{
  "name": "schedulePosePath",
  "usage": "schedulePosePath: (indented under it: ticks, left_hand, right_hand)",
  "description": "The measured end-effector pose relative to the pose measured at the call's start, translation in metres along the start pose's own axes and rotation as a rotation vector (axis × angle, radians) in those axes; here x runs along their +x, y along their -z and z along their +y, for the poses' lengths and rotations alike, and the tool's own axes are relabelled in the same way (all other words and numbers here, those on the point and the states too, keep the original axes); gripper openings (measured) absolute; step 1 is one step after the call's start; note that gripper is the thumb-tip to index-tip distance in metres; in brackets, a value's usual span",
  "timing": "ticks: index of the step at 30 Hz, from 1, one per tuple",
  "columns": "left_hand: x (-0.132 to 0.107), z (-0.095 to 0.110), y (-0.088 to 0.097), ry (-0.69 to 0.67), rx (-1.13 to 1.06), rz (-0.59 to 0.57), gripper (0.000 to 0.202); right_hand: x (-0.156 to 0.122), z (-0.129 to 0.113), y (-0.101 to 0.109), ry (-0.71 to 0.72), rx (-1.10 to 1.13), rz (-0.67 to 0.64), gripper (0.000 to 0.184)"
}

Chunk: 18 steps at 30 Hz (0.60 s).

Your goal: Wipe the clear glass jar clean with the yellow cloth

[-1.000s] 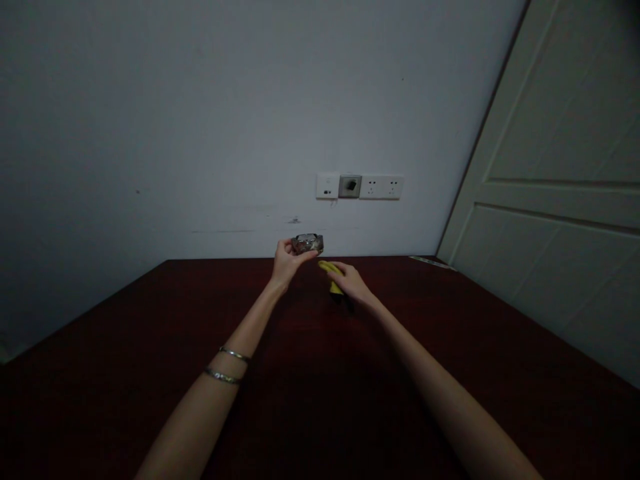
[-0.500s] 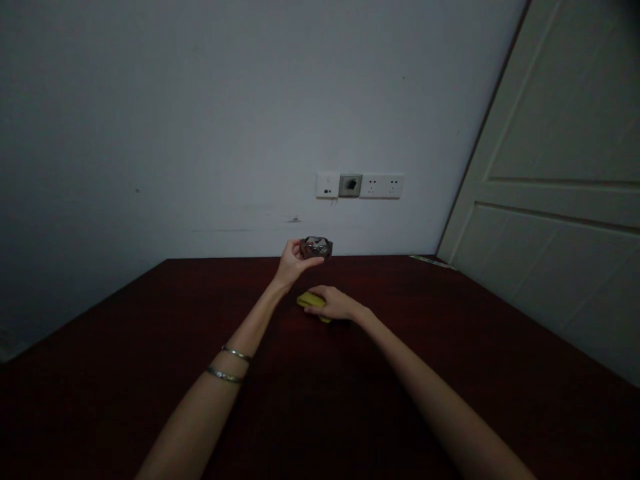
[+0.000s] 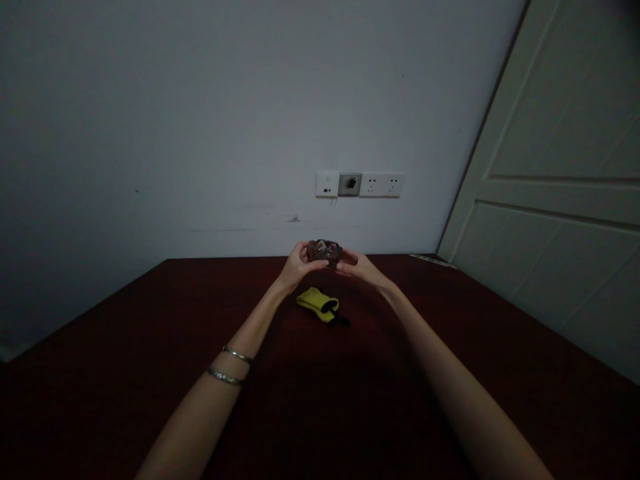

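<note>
1. Glass dish (image 3: 325, 251) is sitting between both hands, lifted off the dark red table (image 3: 100, 400), with its pattern too dim and small to make out
2. Left hand (image 3: 300, 264) is holding the dish's left side, its fingers (image 3: 306, 251) curling up around the edge and grasping it firmly
3. Right hand (image 3: 361, 268) is reaching in from the dish's right side, its fingers (image 3: 346, 257) cupping under the edge and grasping it
4. Yellow cloth pouch (image 3: 317, 302) is lying on the table below the dish, with a black strap (image 3: 342, 321) trailing from its opening, and neither hand is touching it
5. Two metal bangles (image 3: 237, 355) are circling the left forearm (image 3: 200, 407), well below the dish
6. White socket panel (image 3: 381, 185) is showing on the pale wall (image 3: 150, 133) beyond the dish
7. Paneled door (image 3: 550, 200) is standing to the right of the dish, and a pale strip of paper (image 3: 433, 261) is lying on the table's far corner, also to its right
</note>
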<state>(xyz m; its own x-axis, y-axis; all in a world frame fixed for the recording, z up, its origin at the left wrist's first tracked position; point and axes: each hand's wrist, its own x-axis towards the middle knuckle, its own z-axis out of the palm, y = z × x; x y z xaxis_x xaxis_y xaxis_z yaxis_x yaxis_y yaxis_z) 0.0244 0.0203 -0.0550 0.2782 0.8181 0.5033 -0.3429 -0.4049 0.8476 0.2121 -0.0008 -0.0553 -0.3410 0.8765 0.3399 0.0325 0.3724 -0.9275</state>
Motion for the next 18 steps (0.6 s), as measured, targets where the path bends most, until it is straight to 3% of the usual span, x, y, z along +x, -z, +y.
schedulePosePath:
  ticks: [8, 18]
  left_hand:
    - [-0.001, 0.005, -0.003, 0.04, 0.017, -0.12, 0.053]
    - [0.0, 0.016, 0.009, 0.055, 0.459, -0.369, 0.055]
  right_hand:
    - [0.001, -0.006, 0.0, 0.051, -0.03, 0.052, 0.06]
    - [-0.004, -0.006, 0.002, 0.021, -0.1, -0.01, 0.061]
